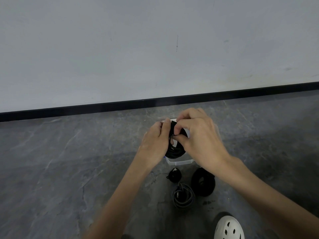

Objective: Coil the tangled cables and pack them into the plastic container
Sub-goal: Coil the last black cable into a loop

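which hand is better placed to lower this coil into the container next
Probably the left hand: it grips the black coil round its side, above the clear container, while the right hand only pinches at the coil's top with its fingertips.

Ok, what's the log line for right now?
left hand: grips black coil | right hand: pinches same coil | below: plastic container | floor: three coiled cables

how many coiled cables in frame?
4. One black coil held by left hand and right hand above the container; three on the floor nearby: small black coil, large black coil, grey coil. More may hide in the container.
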Demonstrator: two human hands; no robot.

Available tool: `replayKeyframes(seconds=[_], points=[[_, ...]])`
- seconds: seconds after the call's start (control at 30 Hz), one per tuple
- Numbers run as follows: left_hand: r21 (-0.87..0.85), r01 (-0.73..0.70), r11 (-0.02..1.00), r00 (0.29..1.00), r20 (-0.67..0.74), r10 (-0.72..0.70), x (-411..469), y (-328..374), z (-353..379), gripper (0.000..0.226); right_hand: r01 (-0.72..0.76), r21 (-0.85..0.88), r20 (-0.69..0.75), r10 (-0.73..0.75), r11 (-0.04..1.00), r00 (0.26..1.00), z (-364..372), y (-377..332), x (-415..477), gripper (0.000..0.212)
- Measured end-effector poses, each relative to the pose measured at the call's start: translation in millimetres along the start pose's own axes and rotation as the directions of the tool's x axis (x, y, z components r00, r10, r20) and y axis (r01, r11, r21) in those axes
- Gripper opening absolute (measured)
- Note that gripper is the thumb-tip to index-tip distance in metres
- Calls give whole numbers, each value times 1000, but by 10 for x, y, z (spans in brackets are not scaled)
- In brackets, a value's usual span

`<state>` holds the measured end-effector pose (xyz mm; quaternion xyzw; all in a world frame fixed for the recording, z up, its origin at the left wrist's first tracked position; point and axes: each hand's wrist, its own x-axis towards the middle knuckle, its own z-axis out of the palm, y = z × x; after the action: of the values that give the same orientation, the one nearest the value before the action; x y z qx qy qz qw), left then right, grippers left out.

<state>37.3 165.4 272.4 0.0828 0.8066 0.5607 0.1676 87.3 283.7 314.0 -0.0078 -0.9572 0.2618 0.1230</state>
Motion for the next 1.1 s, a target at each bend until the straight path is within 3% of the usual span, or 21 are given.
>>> replayKeyframes(seconds=[0.13, 0.37, 0.47, 0.57, 0.67, 0.9, 1.1], points=[[49, -35, 998, 999, 12, 34, -6, -18, 38, 40, 73, -193, 149, -44, 978, 988, -76, -20, -28, 7], [165, -104, 981, 995, 24, 102, -57, 15, -11, 40, 128, -188, 136, -103, 974, 985, -114, -12, -41, 10], [254, -187, 949, 982, 46, 182, -80, 41, -3, 33, 122, -95, 142, -108, 988, 984, -118, 59, -20, 13], [292, -250, 923, 968, 94, 232, -92, 67, 0, 33, -26, 109, 147, 10, 994, 989, -169, 137, 48, 9], [284, -279, 917, 959, 140, 248, -117, 75, 12, 39, -217, 319, 244, 141, 923, 960, -239, 177, 93, 13], [221, -336, 916, 938, 162, 305, -159, 36, 52, 37, -498, 508, 382, 334, 703, 862, -254, 345, 145, 30], [178, -345, 922, 930, 201, 309, -134, 16, 107, 34, -553, 665, 490, 266, 502, 830, -226, 530, 127, 40]])
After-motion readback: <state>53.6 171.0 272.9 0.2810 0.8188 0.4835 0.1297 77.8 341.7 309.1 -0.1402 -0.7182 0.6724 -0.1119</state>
